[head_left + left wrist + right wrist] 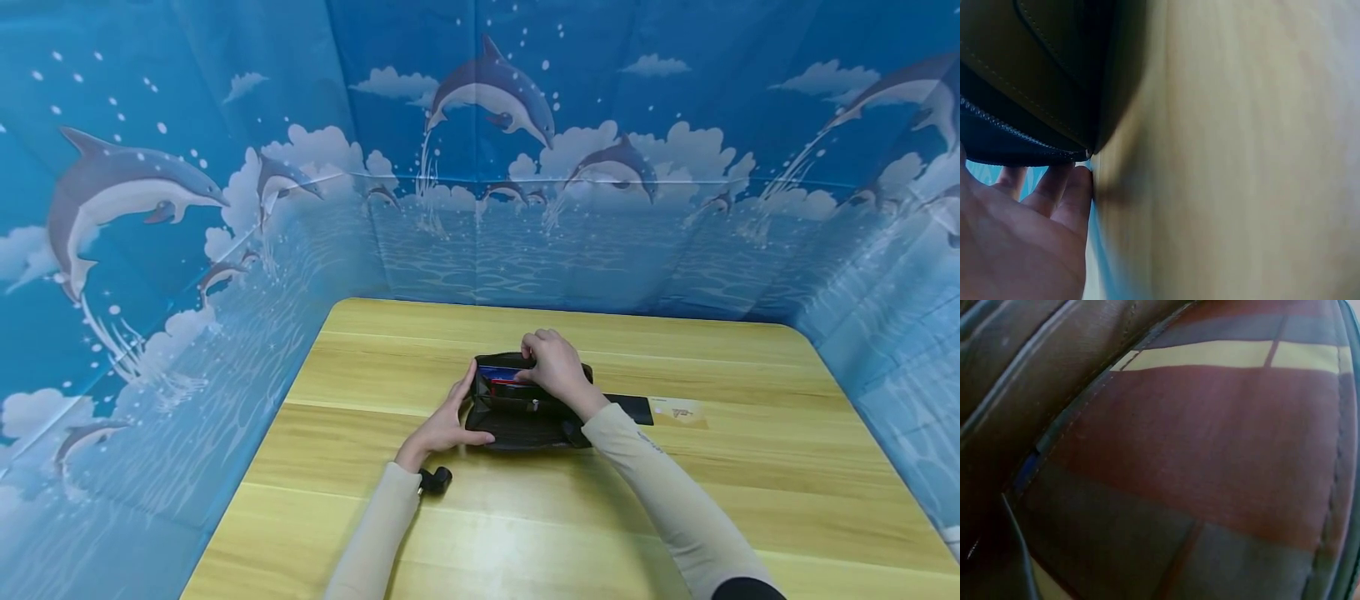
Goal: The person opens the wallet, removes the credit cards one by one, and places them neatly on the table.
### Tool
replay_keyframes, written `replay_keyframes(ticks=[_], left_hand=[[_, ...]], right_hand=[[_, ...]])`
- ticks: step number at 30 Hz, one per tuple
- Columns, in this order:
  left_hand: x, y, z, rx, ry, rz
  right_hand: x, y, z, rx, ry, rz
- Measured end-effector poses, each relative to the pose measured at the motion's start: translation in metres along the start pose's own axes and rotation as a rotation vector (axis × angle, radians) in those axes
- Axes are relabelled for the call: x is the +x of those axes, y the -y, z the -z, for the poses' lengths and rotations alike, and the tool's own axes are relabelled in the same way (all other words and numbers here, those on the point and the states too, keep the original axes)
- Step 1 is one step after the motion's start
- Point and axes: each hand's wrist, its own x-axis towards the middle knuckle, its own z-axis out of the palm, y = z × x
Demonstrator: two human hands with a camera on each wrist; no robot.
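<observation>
A dark zip-around wallet [525, 432] lies spread on the wooden table, its inside facing up. Blue and red cards [498, 374] show in its far compartment. My left hand [444, 427] holds the wallet's left end, thumb on the front flap and fingers at the back edge. Seen from the left wrist, those fingers [1072, 194] touch the wallet's zipped edge. My right hand [557, 367] reaches over the compartment, curled fingers at the back rim and thumb inside by the cards. The right wrist view shows only the wallet's brown and cream striped lining [1222, 444], without the hand.
Right of the wallet, a flat black rectangular piece [632, 408] lies beside a cream card-like piece [678, 412]. A small black device [436, 480] shows at the left wrist. A blue dolphin-print curtain [420, 250] stands behind the table and along its sides.
</observation>
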Motion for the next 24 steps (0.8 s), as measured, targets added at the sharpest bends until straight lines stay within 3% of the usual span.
replay_keyframes(ticks=[24], left_hand=[[-0.0004, -0.0007, 0.0008, 0.005, 0.009, -0.009]], right_hand=[[0.0005, -0.0016, -0.0028, 0.027, -0.008, -0.024]])
